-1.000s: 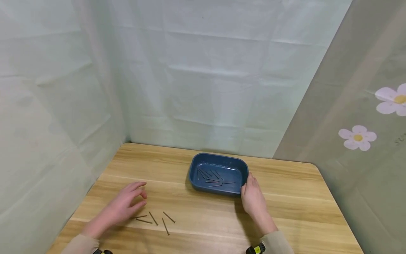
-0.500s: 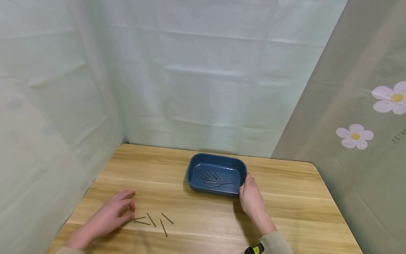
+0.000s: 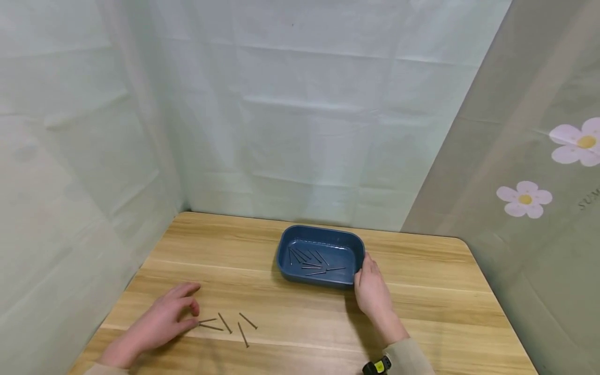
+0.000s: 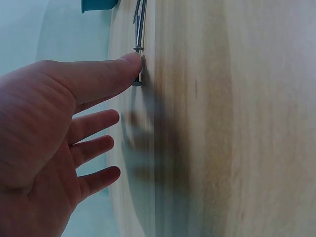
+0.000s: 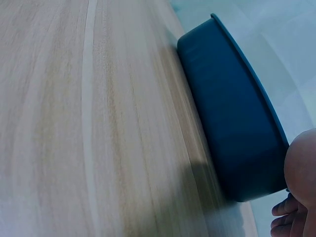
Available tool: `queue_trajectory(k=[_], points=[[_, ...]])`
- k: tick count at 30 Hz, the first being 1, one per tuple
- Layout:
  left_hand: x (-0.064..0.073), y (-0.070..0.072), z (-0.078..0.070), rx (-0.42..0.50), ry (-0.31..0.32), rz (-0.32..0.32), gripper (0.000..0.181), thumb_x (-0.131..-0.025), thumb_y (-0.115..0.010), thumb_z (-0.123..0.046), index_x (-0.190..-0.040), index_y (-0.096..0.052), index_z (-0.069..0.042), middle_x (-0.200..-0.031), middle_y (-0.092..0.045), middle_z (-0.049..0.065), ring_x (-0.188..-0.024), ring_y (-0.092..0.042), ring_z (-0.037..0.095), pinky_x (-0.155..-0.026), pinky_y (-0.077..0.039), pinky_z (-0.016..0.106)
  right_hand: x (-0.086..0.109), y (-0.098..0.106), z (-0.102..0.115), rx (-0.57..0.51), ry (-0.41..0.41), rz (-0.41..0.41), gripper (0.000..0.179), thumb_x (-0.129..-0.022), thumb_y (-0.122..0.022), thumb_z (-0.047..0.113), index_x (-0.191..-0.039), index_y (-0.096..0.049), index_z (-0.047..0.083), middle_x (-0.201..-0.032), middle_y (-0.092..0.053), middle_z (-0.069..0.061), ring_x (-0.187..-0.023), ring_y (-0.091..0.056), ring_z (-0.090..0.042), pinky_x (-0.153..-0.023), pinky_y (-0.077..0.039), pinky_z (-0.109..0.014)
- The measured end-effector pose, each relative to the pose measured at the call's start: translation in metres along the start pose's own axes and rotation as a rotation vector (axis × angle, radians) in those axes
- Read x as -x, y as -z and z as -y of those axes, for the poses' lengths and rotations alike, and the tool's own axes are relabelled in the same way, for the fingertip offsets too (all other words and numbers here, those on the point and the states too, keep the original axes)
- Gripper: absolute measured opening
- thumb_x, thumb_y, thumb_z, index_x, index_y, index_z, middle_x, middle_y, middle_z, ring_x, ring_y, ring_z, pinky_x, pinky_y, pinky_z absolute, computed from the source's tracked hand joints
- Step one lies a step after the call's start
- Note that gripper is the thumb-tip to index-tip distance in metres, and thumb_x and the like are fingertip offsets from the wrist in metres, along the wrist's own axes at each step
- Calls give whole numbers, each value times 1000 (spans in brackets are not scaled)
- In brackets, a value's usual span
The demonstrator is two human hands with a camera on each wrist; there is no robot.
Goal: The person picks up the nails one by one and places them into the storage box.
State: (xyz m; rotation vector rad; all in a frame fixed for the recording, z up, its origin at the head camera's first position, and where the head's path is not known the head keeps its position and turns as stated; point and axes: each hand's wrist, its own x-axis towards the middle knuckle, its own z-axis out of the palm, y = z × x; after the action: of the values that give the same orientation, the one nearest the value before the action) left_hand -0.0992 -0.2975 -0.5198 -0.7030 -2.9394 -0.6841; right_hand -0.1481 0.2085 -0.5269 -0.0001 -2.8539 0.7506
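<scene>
My left hand (image 3: 161, 320) is low over the table's left side, fingers bent loosely with a gap between thumb and index finger. In the left wrist view its thumb tip (image 4: 131, 60) overlaps a nail (image 4: 137, 83) near the head. Several loose nails (image 3: 242, 334) lie just right of that hand. A dark blue rectangular tray (image 3: 311, 280) stands at the back centre, with several nails (image 3: 311, 267) inside on its floor. My right hand (image 3: 374, 291) rests against the tray's right end, fingers along the outer wall and thumb by the near corner.
The wooden table (image 3: 450, 312) has rounded far corners. Pale cloth (image 3: 300, 130) hangs behind it and to the left, and a flowered cloth (image 3: 525, 200) to the right. A black and yellow device (image 3: 377, 366) is strapped at the right wrist.
My left hand has moved left and nearer over the past second, then stayed beside the loose nails. My right hand keeps its place at the tray. The view has shifted slightly.
</scene>
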Motion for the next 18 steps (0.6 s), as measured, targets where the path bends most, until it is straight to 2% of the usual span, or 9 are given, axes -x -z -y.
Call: queue_trajectory(k=[9,18], points=[[0,0,-1,-7,6,15,42,-78,-95,-14,-77,-61,-39,-144,-62,26,-136,-52,55,-105,-43,76,-2,1,-1,7,4,4,54,-109,-42,10,-155,-35,-18,-154,-47,-39,-145,-46,-52,-121,-37,-59],[1,-2,-2,-58,39,55,39,-81,-89,-11,-76,-60,-37,-148,-60,26,-139,-49,57,-106,-40,79,1,-1,-3,8,-14,35,56,-110,-41,12,-157,-32,-17,-157,-44,-38,-147,-43,-51,-122,-35,-59]])
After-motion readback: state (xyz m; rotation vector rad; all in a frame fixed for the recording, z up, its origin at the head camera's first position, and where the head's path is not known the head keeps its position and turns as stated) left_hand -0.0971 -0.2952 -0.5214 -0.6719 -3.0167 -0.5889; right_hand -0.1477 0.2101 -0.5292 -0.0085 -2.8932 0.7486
